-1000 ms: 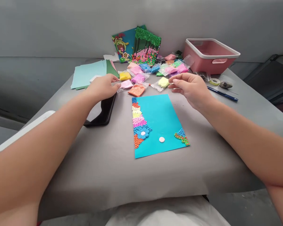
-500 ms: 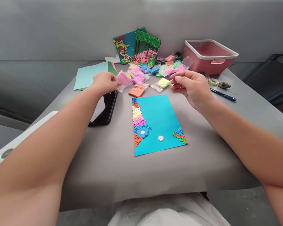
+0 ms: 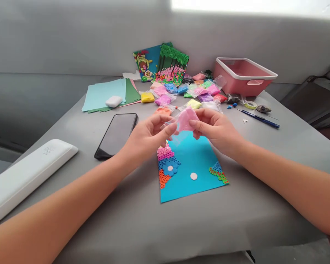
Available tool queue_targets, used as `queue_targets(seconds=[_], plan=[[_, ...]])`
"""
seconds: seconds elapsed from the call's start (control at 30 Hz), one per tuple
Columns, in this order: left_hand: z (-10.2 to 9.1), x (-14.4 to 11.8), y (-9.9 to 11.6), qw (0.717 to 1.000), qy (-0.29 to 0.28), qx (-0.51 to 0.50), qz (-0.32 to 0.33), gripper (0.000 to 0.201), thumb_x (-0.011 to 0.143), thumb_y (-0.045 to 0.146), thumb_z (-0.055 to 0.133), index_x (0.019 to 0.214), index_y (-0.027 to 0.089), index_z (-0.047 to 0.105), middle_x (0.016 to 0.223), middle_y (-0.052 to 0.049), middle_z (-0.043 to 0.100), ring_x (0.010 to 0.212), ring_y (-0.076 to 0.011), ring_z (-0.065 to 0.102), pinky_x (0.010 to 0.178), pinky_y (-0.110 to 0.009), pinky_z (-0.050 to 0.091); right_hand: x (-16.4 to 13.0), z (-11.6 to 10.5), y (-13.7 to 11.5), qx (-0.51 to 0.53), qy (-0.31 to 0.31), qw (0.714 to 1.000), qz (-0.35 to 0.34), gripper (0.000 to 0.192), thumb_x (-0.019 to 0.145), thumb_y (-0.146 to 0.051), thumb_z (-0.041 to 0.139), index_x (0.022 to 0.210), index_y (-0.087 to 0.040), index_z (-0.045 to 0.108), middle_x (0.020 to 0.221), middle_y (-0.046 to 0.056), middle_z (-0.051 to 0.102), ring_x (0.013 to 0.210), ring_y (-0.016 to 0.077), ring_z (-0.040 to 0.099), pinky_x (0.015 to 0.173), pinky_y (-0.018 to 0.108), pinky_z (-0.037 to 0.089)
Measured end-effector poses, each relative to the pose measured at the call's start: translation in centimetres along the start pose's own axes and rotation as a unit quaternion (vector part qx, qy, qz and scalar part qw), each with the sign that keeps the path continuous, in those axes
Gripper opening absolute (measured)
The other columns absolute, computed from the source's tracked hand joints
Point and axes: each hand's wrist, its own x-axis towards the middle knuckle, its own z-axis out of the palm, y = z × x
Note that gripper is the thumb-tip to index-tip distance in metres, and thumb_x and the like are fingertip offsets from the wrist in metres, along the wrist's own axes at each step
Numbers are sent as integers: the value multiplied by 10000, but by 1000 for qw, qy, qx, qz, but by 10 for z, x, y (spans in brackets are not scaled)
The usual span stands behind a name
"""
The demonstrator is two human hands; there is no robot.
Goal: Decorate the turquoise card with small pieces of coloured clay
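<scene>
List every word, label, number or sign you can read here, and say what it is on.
None can be read.
White case: a faint embossed mark, too blurred to read.
Phone: screen dark, no text.
Pink packet, held by left hand and right hand: no print visible.

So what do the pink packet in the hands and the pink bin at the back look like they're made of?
Pink packet: probably soft modelling clay in clear glossy plastic film, which crinkles and glints. Pink bin: apparently rigid moulded plastic, smooth, with a white rim.
</scene>
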Motion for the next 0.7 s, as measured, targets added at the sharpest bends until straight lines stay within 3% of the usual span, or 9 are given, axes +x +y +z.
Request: queue_targets(seconds=[0.07, 0.17, 0.3, 0.43, 0.7], plan=[[-3, -4, -1, 999, -8, -43, 17, 340, 908, 530, 730, 1038, 217, 710, 917, -52, 746, 818, -185, 696, 716, -309, 593, -1, 2, 0, 40, 28, 999, 14, 268, 844, -451, 824, 1002, -253, 735, 902, -13, 683, 674, 103, 585, 630, 270, 518], [-3, -6, 0, 995, 0, -68, 70, 220, 922, 410, 728, 1012, 214, 683, 983, -45, 732, 930, -195, 718, 875, -356, 619, 1, 2, -4, 87, 67, 994, 27, 217, 804, -376, 850, 925, -235, 737, 863, -8, 679, 654, 105, 582, 627, 277, 526], [-1, -7, 2, 991, 39, -75, 108, 212, 885, 263, 737, 1058, 223, 621, 1008, -31, 731, 970, -195, 733, 878, -349, 627, 3, 3, -12, 108, 107, 988, 41, 162, 773, -304, 842, 844, -223, 721, 811, -6, 654, 623, 102, 572, 611, 278, 538], [1, -8, 3, 990, 42, -53, 122, 310, 841, 194, 767, 1088, 215, 582, 939, -15, 753, 975, -197, 750, 859, -335, 628, 3, 4, -15, 114, 122, 985, 41, 129, 784, -262, 825, 808, -220, 706, 767, -12, 614, 607, 103, 583, 596, 274, 540], [3, -8, 4, 992, 47, -89, 71, 339, 829, 230, 811, 951, 246, 495, 840, 16, 778, 887, -207, 792, 862, -386, 650, 0, 7, -15, 104, 109, 988, 39, 124, 789, -268, 820, 845, -219, 722, 821, 6, 668, 614, 106, 581, 603, 285, 546]])
